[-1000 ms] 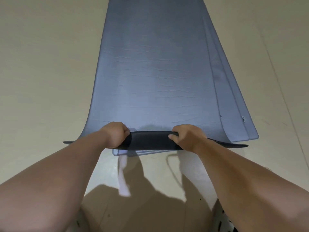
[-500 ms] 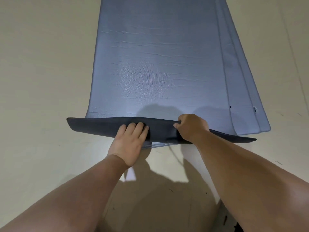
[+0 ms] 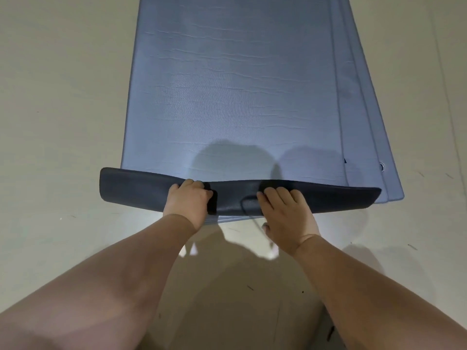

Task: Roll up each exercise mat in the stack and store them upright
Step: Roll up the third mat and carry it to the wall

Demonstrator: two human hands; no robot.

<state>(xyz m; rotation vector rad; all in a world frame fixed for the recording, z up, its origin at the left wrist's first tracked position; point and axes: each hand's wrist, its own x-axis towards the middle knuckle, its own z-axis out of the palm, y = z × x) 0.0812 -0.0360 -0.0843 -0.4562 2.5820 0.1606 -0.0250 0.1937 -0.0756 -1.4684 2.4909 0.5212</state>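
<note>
Your left hand (image 3: 188, 199) curls its fingers round the dark, pebbled folded edge (image 3: 141, 185) of the creased blue top mat (image 3: 235, 97); your right hand (image 3: 286, 210) presses it, fingers flat.

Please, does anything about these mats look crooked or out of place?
Yes. The lower mats stick out to the right of the top mat, fanned instead of squared. The top mat's turned-up dark edge is also uneven, broader at its left end than at its right.
</note>
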